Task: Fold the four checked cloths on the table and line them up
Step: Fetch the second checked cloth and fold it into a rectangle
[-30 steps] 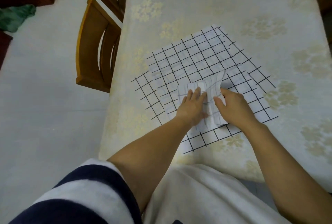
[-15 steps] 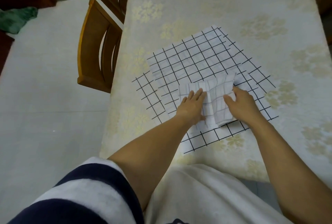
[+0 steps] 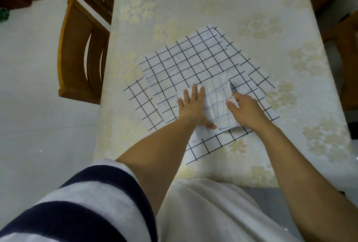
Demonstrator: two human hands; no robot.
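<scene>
Left hand (image 3: 193,108): grip fully open, palm down, fingers spread, pressing flat on the left part of the folded cloth (image 3: 219,104). Holds nothing, only pins it.

Right hand (image 3: 247,110): grip closed in a pinch on the folded cloth's right edge, thumb on top, fingers curled beneath; that edge rides slightly lifted.

Folded cloth: one, small, pale side out with faint grid lines, lying between the two hands near the front of the bench (image 3: 242,9), on top of the spread cloths (image 3: 184,61).

Spread cloths: white with black checks, overlapping in a loose pile. At least two separate layers show by their offset edges; a third cannot be counted with certainty. Corners fan out left, far and right.

Bench: covered in cream floral cover, its front edge against the person's pale lap.

Around: two wooden chairs (image 3: 83,51) on the left, one near, one partly seen beyond it. More wooden furniture at right edge, cut off. Light floor on the left. Striped dark-and-white sleeve (image 3: 64,206) at lower left.
</scene>
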